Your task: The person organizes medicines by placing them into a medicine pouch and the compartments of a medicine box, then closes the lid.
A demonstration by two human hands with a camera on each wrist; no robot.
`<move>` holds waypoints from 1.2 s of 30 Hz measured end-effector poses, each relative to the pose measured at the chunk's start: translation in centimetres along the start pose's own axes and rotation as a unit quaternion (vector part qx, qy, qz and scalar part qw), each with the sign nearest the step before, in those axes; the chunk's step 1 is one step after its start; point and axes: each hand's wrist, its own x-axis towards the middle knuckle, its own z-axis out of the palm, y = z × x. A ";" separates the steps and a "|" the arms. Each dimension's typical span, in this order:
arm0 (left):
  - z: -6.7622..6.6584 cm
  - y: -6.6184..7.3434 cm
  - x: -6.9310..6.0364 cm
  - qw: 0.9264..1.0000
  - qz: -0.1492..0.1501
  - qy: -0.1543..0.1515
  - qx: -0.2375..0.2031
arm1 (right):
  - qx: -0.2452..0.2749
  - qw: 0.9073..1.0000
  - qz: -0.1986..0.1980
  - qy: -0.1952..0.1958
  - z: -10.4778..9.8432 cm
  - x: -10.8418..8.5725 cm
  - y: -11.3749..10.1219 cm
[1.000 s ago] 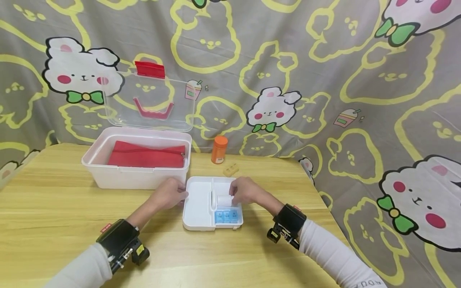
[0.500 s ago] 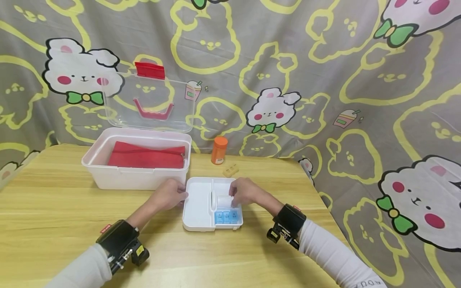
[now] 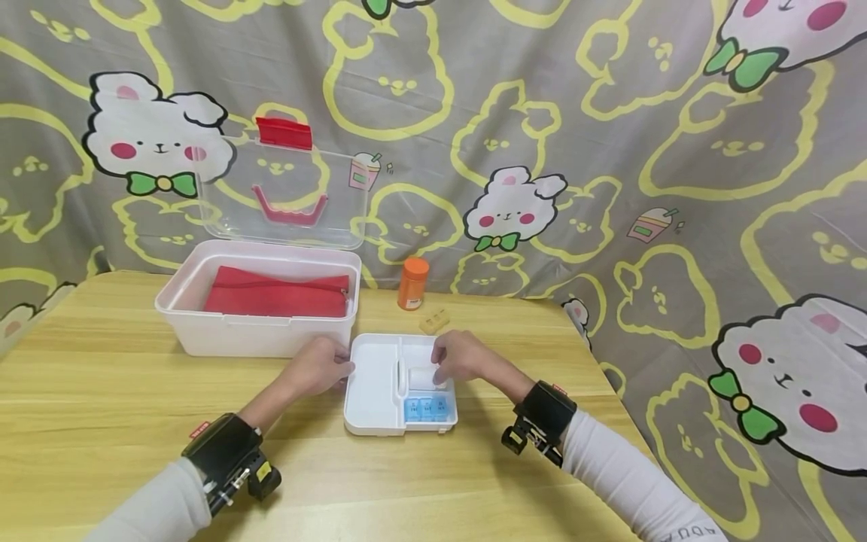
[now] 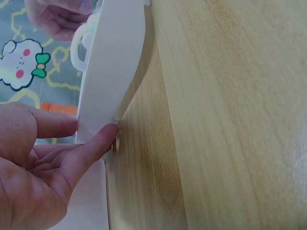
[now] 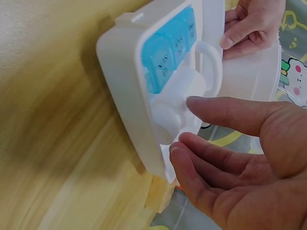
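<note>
A white divided case (image 3: 372,384) lies flat on the table. My left hand (image 3: 317,367) pinches its left edge; in the left wrist view the thumb (image 4: 98,143) is on its lower side and a finger at its rim. A small white bottle (image 3: 421,378) lies on its side in the right half, beside a blue pill organizer (image 3: 426,409) with several lids. My right hand (image 3: 466,357) is at the bottle's right end. In the right wrist view, its fingers are parted, the thumb (image 5: 211,109) against or very near the bottle, the other fingertips beside it.
Behind the case stand an orange bottle (image 3: 412,284) and a small yellow block-like box (image 3: 434,321). At back left is a white storage bin (image 3: 260,337) with its clear lid raised, holding a red zip pouch (image 3: 278,295). A patterned curtain (image 3: 433,158) hangs behind the table.
The right fingers have loosened and lifted slightly at the white bottle, which now lies lower in its compartment. The left hand and the case stay put.
</note>
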 end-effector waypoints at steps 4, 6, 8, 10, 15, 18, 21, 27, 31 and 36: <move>0.0 0.0 0.0 1.000 -0.003 0.001 0.000 | -0.001 0.999 0.000 0.032 -0.6 0.3 -0.2; 0.0 0.1 0.0 1.000 -0.005 0.002 0.000 | -0.007 0.998 -0.002 0.056 -0.9 0.8 -0.2; 0.0 0.1 -0.1 1.000 -0.008 0.001 0.000 | -0.010 0.997 0.005 0.078 -1.2 1.5 -0.1; -0.1 0.1 -0.1 1.000 -0.010 0.002 -0.001 | -0.008 0.994 0.018 0.103 -1.4 2.4 0.1; -0.1 0.0 -0.1 1.000 -0.008 0.005 -0.004 | -0.013 0.987 0.053 0.151 -2.0 5.2 1.1; 0.0 0.0 -0.1 1.000 -0.004 0.005 -0.003 | -0.017 0.983 0.074 0.170 -2.2 6.3 1.7; 0.0 0.1 -0.1 1.000 0.001 0.005 0.002 | -0.012 0.977 0.089 0.193 -2.3 7.0 2.0; -0.1 0.4 0.0 1.000 -0.004 0.003 0.009 | 0.000 0.972 0.094 0.213 -1.7 8.1 2.3; -0.1 0.5 0.0 1.000 -0.008 -0.002 0.009 | 0.013 0.973 0.098 0.209 -1.2 8.5 2.2; 0.0 0.4 -0.1 1.000 -0.008 0.000 0.002 | 0.018 0.974 0.099 0.205 -0.4 8.8 2.1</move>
